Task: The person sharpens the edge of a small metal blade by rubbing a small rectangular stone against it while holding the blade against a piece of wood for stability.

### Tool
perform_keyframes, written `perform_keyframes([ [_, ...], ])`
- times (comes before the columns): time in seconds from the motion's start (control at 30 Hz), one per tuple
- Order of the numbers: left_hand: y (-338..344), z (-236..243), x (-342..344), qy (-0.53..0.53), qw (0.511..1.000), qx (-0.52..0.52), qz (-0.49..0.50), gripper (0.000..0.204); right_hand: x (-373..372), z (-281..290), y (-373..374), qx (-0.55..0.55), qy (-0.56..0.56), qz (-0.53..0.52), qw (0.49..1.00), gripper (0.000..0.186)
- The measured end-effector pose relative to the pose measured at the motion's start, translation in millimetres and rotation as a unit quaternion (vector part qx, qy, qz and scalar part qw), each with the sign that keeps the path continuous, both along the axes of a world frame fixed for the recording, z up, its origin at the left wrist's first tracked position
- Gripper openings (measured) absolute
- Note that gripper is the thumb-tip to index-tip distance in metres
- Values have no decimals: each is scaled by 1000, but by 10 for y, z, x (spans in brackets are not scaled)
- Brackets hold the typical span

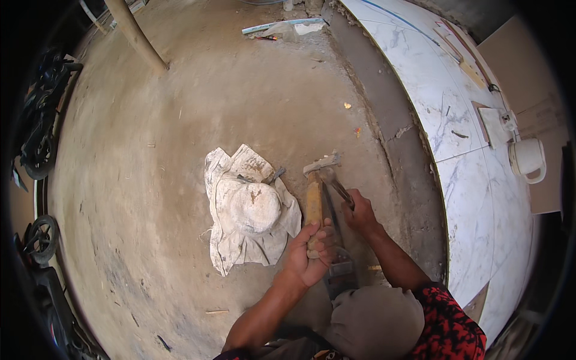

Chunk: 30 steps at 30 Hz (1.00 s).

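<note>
My left hand (311, 252) is closed round the lower end of a thick yellowish wooden handle (314, 201). A rough grey head (322, 163) lies crosswise at the handle's top, so it looks like a hammer or similar tool. My right hand (360, 211) grips the dark shaft of a second tool, seemingly a small hammer (341, 191). Its head end meets the upper part of the wooden-handled tool; whether they touch is unclear. Left of my left hand, a dirty white cloth sack (225, 240) lies on the floor with a round pale lump (256, 207) on it.
A raised white marble-look slab (468, 180) runs along the right, bearing a white mug (528, 161). A wooden post (137, 36) stands at the far left. Motorcycles (45, 114) line the left edge. A light-blue pipe (282, 25) lies at the back on the concrete floor (150, 180).
</note>
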<state>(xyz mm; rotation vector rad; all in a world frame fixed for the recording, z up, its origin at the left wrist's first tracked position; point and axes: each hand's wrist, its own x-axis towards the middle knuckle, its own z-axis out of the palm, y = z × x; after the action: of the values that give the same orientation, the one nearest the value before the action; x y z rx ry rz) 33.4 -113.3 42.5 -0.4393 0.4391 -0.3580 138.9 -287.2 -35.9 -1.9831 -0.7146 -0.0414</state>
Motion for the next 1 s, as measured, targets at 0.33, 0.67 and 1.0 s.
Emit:
perform_keyframes([
  [0.33,-71,103,-30,-23,1000,-6,11,22,178,-39,-9,-31,17,-16,999,18],
  [0.67,-41,44,-8,-26,999,46,-14,21,425,-291,7,-162,81,-42,983,14],
  [1.0,51,-113,80,-13,984,157,-80,20,526,-341,-52,-289,189,-41,937,20],
])
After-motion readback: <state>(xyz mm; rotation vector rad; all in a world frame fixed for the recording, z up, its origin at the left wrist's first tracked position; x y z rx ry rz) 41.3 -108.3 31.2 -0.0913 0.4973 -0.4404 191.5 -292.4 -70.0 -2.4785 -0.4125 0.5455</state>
